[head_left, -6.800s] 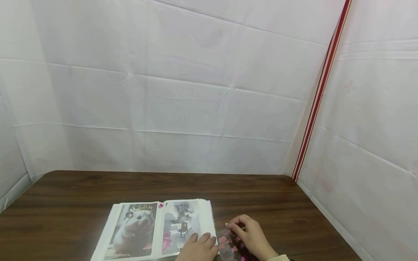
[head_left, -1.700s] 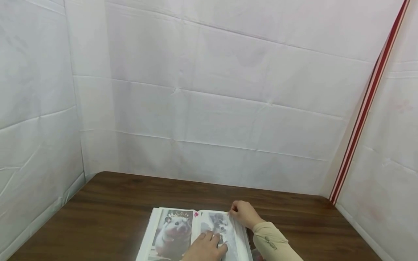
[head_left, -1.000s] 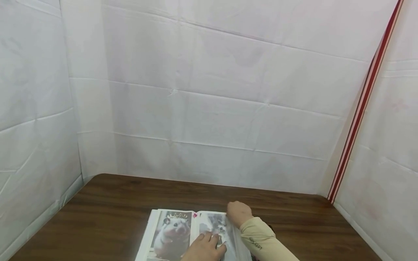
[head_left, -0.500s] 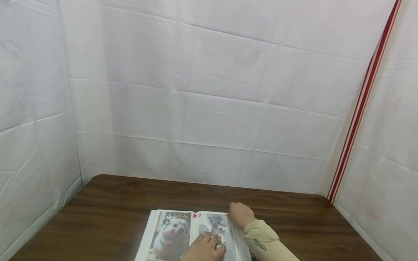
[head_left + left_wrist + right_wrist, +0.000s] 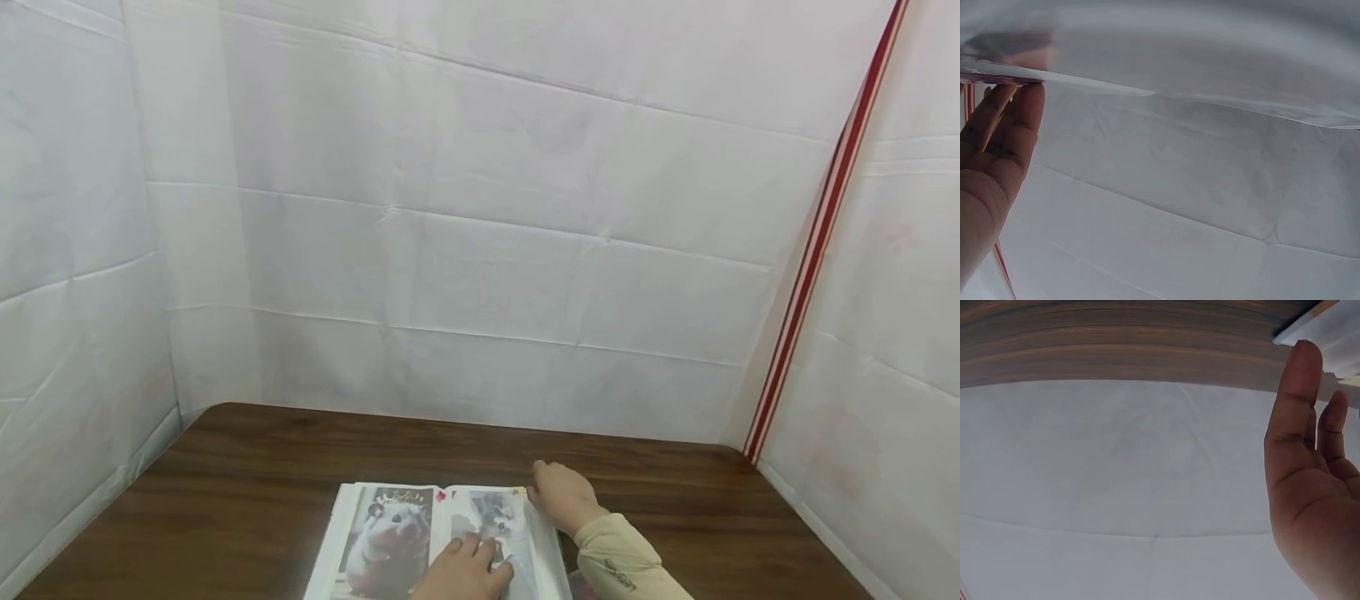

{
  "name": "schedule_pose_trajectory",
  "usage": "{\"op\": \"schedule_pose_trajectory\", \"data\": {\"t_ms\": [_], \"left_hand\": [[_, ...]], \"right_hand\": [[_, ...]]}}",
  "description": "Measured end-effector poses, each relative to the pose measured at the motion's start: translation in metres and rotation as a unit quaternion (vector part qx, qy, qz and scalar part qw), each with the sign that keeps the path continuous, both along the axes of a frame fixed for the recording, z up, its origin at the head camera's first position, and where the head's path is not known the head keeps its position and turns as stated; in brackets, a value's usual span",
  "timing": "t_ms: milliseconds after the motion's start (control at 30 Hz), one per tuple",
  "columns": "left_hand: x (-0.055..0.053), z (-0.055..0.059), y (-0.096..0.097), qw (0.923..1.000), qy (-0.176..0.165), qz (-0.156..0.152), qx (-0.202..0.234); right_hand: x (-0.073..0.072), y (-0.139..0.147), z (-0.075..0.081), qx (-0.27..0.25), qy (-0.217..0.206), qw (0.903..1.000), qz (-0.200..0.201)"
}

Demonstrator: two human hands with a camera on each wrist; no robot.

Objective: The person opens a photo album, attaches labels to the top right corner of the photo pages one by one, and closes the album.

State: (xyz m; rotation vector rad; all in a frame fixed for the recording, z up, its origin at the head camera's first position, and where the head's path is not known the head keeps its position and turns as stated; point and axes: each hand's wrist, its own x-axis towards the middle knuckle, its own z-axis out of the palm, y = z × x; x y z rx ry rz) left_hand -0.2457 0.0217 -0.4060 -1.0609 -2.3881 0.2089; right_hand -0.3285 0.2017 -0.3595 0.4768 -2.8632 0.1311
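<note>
An open photo album [image 5: 441, 542] lies at the table's near side. Its left page shows a hamster photo [image 5: 390, 542] with a crown; the right page holds a greyish picture [image 5: 495, 508]. My left hand [image 5: 463, 571] rests with spread fingers on the right page, and in the left wrist view its fingertips touch the glossy sleeve. At the album's upper right corner is my right hand [image 5: 564, 496]. The right wrist view shows its thumb and fingers apart, nothing between them. A small yellow sticker [image 5: 519, 491] sits on that corner. A pink sticker [image 5: 441, 496] marks the top centre.
Partly hidden under the right forearm, a clear sheet with pink marks [image 5: 581, 586] lies beside the album. The brown wooden table [image 5: 247, 500] stretches behind and to both sides. White cloth walls [image 5: 450, 250] surround it, with a red striped band [image 5: 825, 225] at the right corner.
Earlier my right hand pinched at a sticker on the clear sheet; it then moved to the page's upper right corner. Now it has drawn slightly aside, and the yellow sticker shows there.
</note>
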Motion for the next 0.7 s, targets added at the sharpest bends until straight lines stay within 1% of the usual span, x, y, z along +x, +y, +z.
{"op": "schedule_pose_trajectory", "data": {"t_ms": [67, 100, 167, 200, 233, 300, 333, 367, 400, 567, 633, 667, 700], "left_hand": [[0.001, 0.001, 0.0, 1.0, -0.007, 0.003, -0.001], [0.001, 0.002, 0.0, 0.9998, -0.019, 0.008, -0.003], [0.003, 0.006, 0.0, 0.9975, -0.067, 0.017, -0.012], [0.004, 0.008, 0.0, 0.9948, -0.098, 0.026, -0.016], [0.006, 0.009, 0.0, 0.992, -0.119, 0.036, -0.02], [0.008, 0.012, 0.0, 0.9838, -0.168, 0.058, -0.023], [0.01, 0.013, 0.001, 0.9803, -0.185, 0.066, -0.023], [0.01, 0.013, 0.001, 0.9786, -0.193, 0.07, -0.02], [0.012, 0.013, 0.001, 0.9781, -0.193, 0.075, -0.016], [0.015, 0.012, 0.002, 0.9733, -0.213, 0.085, -0.007], [0.014, 0.012, 0.002, 0.9741, -0.209, 0.086, -0.009], [0.013, 0.012, 0.002, 0.9766, -0.2, 0.079, -0.011], [0.012, 0.011, 0.003, 0.9774, -0.197, 0.076, -0.012]], "right_hand": [[0.004, 0.005, 0.001, -0.005, 0.001, 0.9999, 0.008], [0.006, 0.007, 0.002, -0.01, -0.001, 0.9999, 0.012], [0.011, 0.013, 0.002, -0.021, -0.008, 0.9996, 0.017], [0.013, 0.016, 0.002, -0.026, -0.014, 0.9994, 0.019], [0.017, 0.019, 0.002, -0.029, -0.02, 0.9991, 0.022], [0.023, 0.025, 0.001, -0.034, -0.033, 0.9985, 0.028], [0.026, 0.029, -0.001, -0.036, -0.038, 0.9982, 0.03], [0.029, 0.032, -0.002, -0.041, -0.041, 0.9977, 0.035], [0.033, 0.034, -0.004, -0.047, -0.048, 0.9971, 0.037], [0.046, 0.044, -0.016, -0.095, -0.098, 0.9903, 0.028], [0.05, 0.047, -0.021, -0.111, -0.115, 0.9869, 0.024], [0.051, 0.048, -0.024, -0.115, -0.114, 0.9864, 0.027], [0.052, 0.049, -0.026, -0.114, -0.111, 0.9868, 0.03]]}}
